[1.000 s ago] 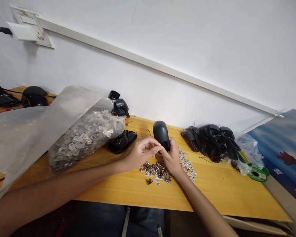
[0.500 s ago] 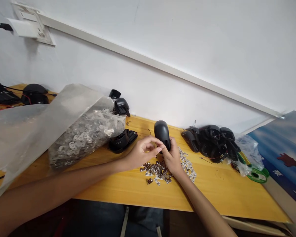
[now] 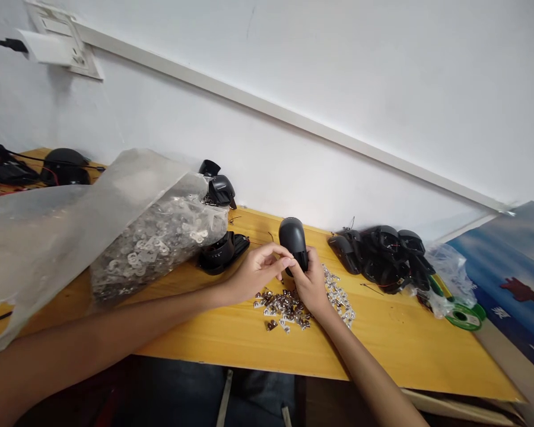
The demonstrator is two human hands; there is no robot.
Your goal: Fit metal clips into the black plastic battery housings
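Observation:
My right hand (image 3: pixel 311 284) is closed around the lower part of a black rounded plastic housing (image 3: pixel 292 236), held up above the table. The fingers of my left hand (image 3: pixel 262 270) are pinched together at the housing's lower left edge, touching my right thumb; whatever lies between them is too small to make out. Under both hands, a heap of small metal pieces (image 3: pixel 287 308), some silvery and some brownish, spreads over the yellow wooden table (image 3: pixel 235 341).
On the left lies a large clear plastic bag (image 3: pixel 155 237) of metal pieces. Black housings (image 3: pixel 222 252) lie beside it, and more black housings (image 3: pixel 382 255) are piled at the right. A green spool (image 3: pixel 465 316) sits near a blue printed box (image 3: pixel 511 273). A charger (image 3: pixel 44 48) is plugged into the wall.
The fingers of my left hand have shifted slightly against my right thumb. My right hand and the housing stay almost in place; the view has moved a little.

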